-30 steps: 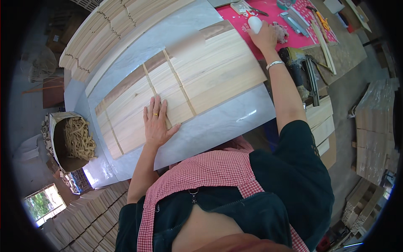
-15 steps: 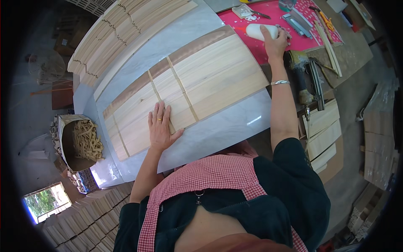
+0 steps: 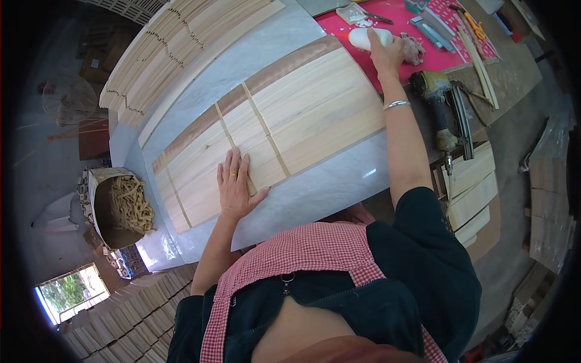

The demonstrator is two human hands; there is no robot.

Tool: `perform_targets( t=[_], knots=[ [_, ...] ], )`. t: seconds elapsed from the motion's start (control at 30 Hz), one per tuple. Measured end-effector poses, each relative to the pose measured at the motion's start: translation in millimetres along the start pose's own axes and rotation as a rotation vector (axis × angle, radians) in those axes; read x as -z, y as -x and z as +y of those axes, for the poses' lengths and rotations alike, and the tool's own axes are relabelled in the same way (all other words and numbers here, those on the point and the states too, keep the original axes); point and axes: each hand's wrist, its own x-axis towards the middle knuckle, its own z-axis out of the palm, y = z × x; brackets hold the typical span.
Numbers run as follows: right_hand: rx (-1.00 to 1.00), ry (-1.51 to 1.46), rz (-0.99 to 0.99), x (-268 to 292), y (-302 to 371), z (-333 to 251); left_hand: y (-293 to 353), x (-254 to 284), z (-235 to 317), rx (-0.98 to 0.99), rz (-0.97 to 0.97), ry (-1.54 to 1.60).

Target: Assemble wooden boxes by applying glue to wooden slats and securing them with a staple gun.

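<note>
My left hand point(image 3: 237, 186) lies flat on a pale wooden panel point(image 3: 321, 109), fingers spread, near its front edge. The panel has a darker brown band along its far side and several narrow tan strips running across it. Up at the far right, my right hand point(image 3: 387, 55) is wrapped round a white squeeze bottle point(image 3: 368, 39) with an orange-red tip. The bottle is tilted over, its tip toward the left, above a pink sheet point(image 3: 369, 63). A crumpled greyish rag point(image 3: 413, 49) sits just right of that hand.
Ribbed wooden slats point(image 3: 151, 57) are stacked at the far left. A bin point(image 3: 100, 209) of tan curled pieces stands left of the panel. Right of my forearm lies a nail gun point(image 3: 439, 112) with its hose fitting. Orange-handled pliers point(image 3: 475, 27) and metal staple strips point(image 3: 433, 33) rest beyond.
My right hand has shifted a little left and away with the bottle, and more of the rag now shows beside it. My left hand stays on the panel. The view has shifted slightly.
</note>
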Motion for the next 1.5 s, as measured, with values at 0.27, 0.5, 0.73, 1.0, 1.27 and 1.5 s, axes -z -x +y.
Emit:
perform_targets(
  t=[0.27,0.5,0.73,1.0,1.27,1.5],
  knots=[
    [0.062,0.128,0.010,29.4,10.9,-12.3,-0.4,-1.7,-1.4,-0.008,0.006,0.006],
    [0.126,0.179,0.031,57.6,20.8,-12.8,-0.5,-3.7,-2.5,-0.022,0.024,0.004],
    [0.092,0.190,-0.001,82.1,32.5,-12.8,0.4,-2.8,0.0,-0.016,0.029,-0.017],
    [0.067,0.253,-0.012,113.1,50.3,-22.7,1.3,-6.0,-1.0,-0.022,0.054,-0.022],
    [0.085,0.295,-0.017,141.6,61.0,-19.0,1.7,-5.5,-0.3,-0.026,0.062,-0.025],
    [0.079,0.310,-0.015,171.1,76.9,-14.8,3.0,-8.2,-1.7,-0.045,0.082,-0.039]
  ],
)
